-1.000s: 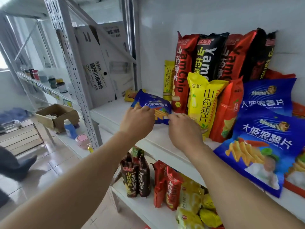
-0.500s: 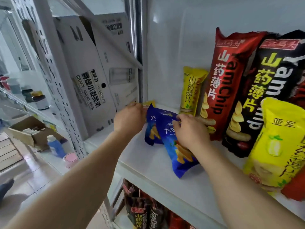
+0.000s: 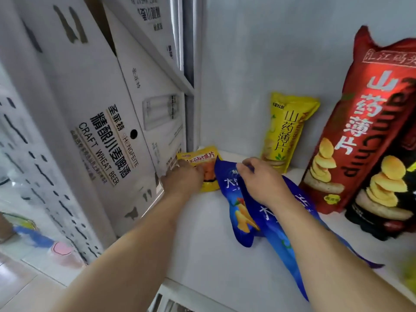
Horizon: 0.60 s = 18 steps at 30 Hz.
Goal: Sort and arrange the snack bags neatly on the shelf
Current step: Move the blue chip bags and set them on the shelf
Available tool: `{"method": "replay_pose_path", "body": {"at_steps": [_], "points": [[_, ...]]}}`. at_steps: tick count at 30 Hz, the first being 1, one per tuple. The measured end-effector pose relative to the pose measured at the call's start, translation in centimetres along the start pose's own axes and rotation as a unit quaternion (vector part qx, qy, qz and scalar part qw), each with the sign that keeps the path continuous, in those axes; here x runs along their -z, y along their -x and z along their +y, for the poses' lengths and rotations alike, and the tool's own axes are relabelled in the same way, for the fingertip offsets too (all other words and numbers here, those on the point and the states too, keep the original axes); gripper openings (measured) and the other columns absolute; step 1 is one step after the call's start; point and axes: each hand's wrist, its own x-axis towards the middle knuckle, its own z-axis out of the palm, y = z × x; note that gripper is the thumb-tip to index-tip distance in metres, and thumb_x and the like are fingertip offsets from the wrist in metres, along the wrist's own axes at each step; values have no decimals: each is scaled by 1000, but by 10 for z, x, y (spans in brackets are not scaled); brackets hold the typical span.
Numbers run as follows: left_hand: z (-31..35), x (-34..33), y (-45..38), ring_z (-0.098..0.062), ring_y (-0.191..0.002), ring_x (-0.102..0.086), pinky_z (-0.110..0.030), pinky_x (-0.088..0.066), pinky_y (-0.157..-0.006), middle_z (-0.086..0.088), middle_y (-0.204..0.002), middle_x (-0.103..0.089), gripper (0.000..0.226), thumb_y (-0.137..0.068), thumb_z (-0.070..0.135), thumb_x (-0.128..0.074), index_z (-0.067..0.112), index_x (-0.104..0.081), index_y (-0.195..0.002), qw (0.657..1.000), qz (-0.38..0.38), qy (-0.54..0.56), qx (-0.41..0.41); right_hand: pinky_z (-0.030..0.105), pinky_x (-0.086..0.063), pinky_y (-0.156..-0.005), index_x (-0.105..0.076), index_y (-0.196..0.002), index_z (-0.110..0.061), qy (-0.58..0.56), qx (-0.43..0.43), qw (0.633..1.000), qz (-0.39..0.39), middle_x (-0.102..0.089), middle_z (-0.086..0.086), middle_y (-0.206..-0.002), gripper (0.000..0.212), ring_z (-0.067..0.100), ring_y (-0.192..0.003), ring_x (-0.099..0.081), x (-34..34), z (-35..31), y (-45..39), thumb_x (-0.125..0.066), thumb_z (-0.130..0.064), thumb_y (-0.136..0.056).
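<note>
Looking down onto a white shelf (image 3: 202,255) backed by a pale grey wall. At far left, a perforated white upright (image 3: 33,176); beside it, leaning cartons (image 3: 108,136) printed "CRAFT WHEAT BEER". Tiled floor visible below left, blurred.

Left hand (image 3: 183,180): arm extended to the shelf's far left corner, fingers curled onto the near edge of a small yellow snack bag (image 3: 208,159) lying flat against the carton. Grip looks partly closed on the bag; whether it is pinched or only touched, cannot tell.

Right hand (image 3: 262,180): reaching forward, palm down, thumb and fingers closed on the top edge of the blue snack bags (image 3: 236,206), two overlapping, lying flat mid-shelf, just right of the yellow one.

Further right: a yellow yam-chip bag (image 3: 287,129) upright against the wall, then a tall red bag (image 3: 364,122), with a black bag (image 3: 387,203) at the frame edge.
</note>
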Motion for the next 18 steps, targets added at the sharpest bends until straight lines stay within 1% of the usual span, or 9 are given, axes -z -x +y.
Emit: {"method": "replay_pose_path", "body": {"at_steps": [4,6,8,9,10,12,13,15,18], "points": [[5,-3,-5,-36,-137,-39,-49,-31,-111,-15,-146,-47,81,-92,71,-34,10,-37,-145,999,-10,36,-11,26,-35,-89,-57,-131,-16,-53,-28,998,3,-60,6,-132,44,22,-121,-53,12,-1,1,-39,-44,-103],[6,-3,-8,-36,-135,-41,-48,-33,-110,-14,-145,-48,82,-89,72,-39,11,-39,-144,998,-12,59,-19,26,-33,-88,-56,-132,-17,-47,-36,998,2,-58,6,-136,46,23,-124,-51,23,0,1,-37,-47,-103],[7,-3,-9,-36,-130,-47,-47,-39,-107,-12,-142,-52,80,-84,70,-49,13,-44,-141,993,1,104,-47,28,-34,-92,-53,-136,-18,-29,-48,998,-8,-54,6,-141,49,25,-128,-48,32,2,1,-34,-49,-103],[8,-1,-7,-34,-126,-50,-45,-42,-104,-11,-139,-55,77,-83,67,-55,13,-46,-138,988,9,143,-65,30,-35,-96,-51,-139,-18,-20,-54,998,-15,-52,7,-143,51,26,-130,-46,35,3,3,-33,-50,-103],[8,0,-6,-30,-122,-53,-39,-44,-100,-7,-136,-57,70,-84,58,-61,13,-47,-136,977,15,196,-81,32,-35,-100,-49,-141,-17,-12,-58,998,-20,-50,8,-145,54,27,-133,-45,38,4,5,-32,-51,-103],[12,3,0,-17,-113,-54,-26,-39,-89,5,-127,-55,52,-91,32,-65,14,-47,-137,950,21,295,-98,34,-35,-104,-46,-143,-16,3,-63,998,-24,-48,9,-147,57,28,-135,-43,40,7,10,-30,-52,-103],[14,6,3,-14,-111,-52,-22,-36,-87,9,-122,-52,49,-94,20,-62,15,-46,-140,940,27,325,-100,34,-35,-104,-46,-144,-16,7,-66,998,-24,-48,9,-148,58,28,-135,-43,41,8,13,-29,-53,-103],[16,7,4,-14,-114,-53,-21,-37,-89,11,-121,-51,53,-94,5,-56,14,-43,-145,920,43,379,-94,34,-36,-102,-46,-144,-18,10,-72,997,-22,-49,9,-147,58,28,-133,-45,41,10,17,-29,-55,-102],[18,7,11,-16,-112,-56,-28,-46,-97,8,-127,-54,64,-92,-3,-52,21,-38,-149,884,24,461,-71,33,-38,-97,-48,-142,-21,8,-77,997,-23,-52,8,-144,57,27,-130,-48,44,12,23,-29,-56,-102]]}}
